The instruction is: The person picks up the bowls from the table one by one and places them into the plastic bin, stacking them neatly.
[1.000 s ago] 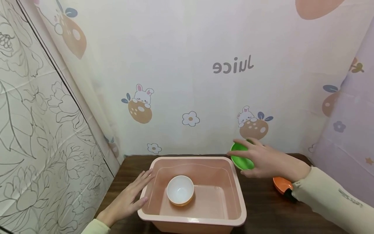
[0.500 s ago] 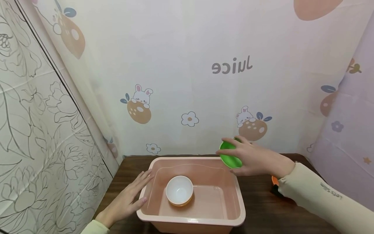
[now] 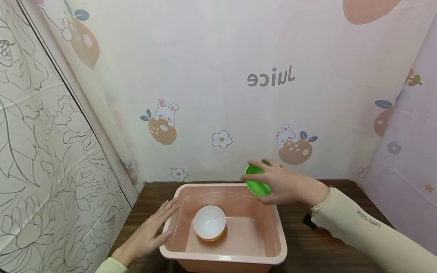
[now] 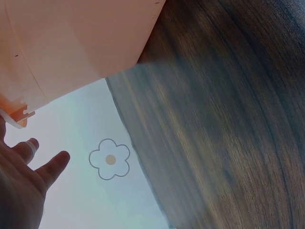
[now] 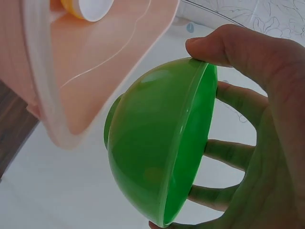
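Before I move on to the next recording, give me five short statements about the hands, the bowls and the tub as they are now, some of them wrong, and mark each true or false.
1. The right hand grips the green bowl. True.
2. A white-lined bowl sits inside the pink tub. True.
3. The white-lined bowl is upside down. False: its opening faces up.
4. The green bowl rests on the floor of the pink tub. False: the right hand holds it up, tilted.
5. The left hand is at the left side of the pink tub. True.
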Available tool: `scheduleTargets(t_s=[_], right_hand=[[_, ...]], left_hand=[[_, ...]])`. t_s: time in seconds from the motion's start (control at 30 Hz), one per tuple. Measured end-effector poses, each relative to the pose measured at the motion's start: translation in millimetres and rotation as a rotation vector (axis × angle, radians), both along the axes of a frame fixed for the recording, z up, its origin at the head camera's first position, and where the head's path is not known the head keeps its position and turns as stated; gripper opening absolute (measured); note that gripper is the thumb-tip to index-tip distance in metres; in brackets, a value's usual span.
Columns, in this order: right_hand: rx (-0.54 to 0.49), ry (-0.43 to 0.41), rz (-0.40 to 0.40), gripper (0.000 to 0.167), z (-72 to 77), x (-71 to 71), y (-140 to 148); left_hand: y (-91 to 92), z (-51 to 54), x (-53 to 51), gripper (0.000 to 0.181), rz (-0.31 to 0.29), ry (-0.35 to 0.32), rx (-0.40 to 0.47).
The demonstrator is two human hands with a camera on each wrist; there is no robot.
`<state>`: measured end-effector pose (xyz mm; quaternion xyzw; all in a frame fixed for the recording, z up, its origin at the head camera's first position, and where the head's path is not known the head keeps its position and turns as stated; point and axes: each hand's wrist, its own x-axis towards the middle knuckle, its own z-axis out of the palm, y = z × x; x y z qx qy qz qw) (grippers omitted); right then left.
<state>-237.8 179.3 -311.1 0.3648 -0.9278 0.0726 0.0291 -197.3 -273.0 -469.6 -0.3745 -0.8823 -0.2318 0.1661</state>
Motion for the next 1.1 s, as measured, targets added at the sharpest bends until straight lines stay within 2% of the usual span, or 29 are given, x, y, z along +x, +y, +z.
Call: scheduleTargets(t_s=[0.3, 0.7, 1.1], right_hand=[[0.004, -0.031, 0.02, 0.06, -3.8, -1.1, -15], [-0.024, -0.052, 0.064, 0.06, -14.5, -1.1, -40], [-0.011, -0.079, 0.067, 0.063, -27.0, -3.6, -59]], left_hand=[[0.1, -2.0, -2.7, 0.067, -0.033, -0.014, 0.045], [-1.4, -2.4, -3.9, 0.066, -0.038, 0.002, 0.045], [-1.0, -3.7, -2.8, 0.067, -0.043, -0.007, 0.053]])
